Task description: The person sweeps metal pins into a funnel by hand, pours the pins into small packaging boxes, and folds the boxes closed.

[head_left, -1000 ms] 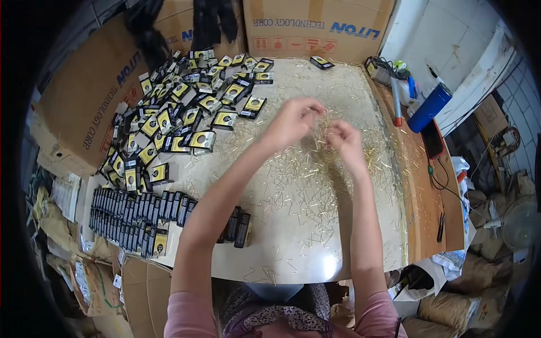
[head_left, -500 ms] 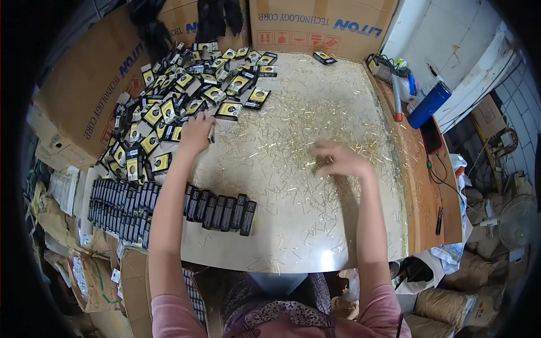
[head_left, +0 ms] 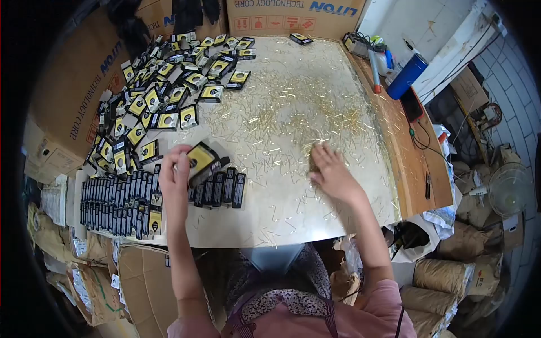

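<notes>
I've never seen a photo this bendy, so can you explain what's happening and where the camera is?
No robot here, just a person's two bare hands, seen by a camera worn on their head looking forward and down. The left hand holds a small black-and-yellow cardboard box. The right hand is over thin, bent, gold-coloured wires scattered across a pale tabletop; what's under its fingers is hidden. More such boxes lie heaped, and others stand in neat rows.

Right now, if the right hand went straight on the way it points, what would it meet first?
Most likely the thin gold-coloured pieces scattered over the tabletop just ahead of the right hand; its height above them is hard to judge.
</notes>
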`<action>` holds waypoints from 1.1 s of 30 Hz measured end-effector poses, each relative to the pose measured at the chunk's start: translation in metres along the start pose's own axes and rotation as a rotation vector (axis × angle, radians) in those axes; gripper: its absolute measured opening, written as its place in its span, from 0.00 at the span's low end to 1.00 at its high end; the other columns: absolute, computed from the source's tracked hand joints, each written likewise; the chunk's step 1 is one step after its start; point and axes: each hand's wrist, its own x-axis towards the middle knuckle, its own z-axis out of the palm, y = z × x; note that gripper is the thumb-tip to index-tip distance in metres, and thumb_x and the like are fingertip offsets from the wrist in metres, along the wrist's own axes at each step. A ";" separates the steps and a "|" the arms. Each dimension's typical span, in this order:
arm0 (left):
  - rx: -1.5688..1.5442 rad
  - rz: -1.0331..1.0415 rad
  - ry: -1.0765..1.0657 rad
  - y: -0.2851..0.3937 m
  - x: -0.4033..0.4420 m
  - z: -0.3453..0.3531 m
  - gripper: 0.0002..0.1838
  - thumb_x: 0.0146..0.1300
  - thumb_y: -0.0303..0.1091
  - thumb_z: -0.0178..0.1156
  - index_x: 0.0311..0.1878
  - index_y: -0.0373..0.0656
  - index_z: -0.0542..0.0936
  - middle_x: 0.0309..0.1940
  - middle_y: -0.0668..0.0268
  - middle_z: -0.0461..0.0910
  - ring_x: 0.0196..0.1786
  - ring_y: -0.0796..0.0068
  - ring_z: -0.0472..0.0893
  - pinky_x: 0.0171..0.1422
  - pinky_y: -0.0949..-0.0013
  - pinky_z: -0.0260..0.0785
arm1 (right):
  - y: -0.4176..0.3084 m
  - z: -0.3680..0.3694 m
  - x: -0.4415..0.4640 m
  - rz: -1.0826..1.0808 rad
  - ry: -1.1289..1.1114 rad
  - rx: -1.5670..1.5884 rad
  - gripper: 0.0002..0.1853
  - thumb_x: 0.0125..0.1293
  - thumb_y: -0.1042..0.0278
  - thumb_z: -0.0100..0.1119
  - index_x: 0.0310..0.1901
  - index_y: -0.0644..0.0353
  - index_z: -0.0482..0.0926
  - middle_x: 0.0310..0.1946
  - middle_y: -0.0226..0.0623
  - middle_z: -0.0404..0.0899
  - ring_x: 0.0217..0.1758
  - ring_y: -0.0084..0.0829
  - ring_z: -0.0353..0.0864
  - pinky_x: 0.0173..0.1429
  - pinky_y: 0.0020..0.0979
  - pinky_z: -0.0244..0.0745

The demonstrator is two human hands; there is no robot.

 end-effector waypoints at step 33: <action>-0.524 -0.616 -0.280 0.006 -0.260 -0.007 0.21 0.72 0.38 0.41 0.65 0.40 0.60 0.35 0.68 0.71 0.36 0.79 0.69 0.46 0.77 0.63 | -0.085 0.060 -0.069 -0.274 0.202 0.473 0.31 0.64 0.48 0.53 0.63 0.61 0.66 0.66 0.50 0.61 0.72 0.46 0.54 0.75 0.41 0.45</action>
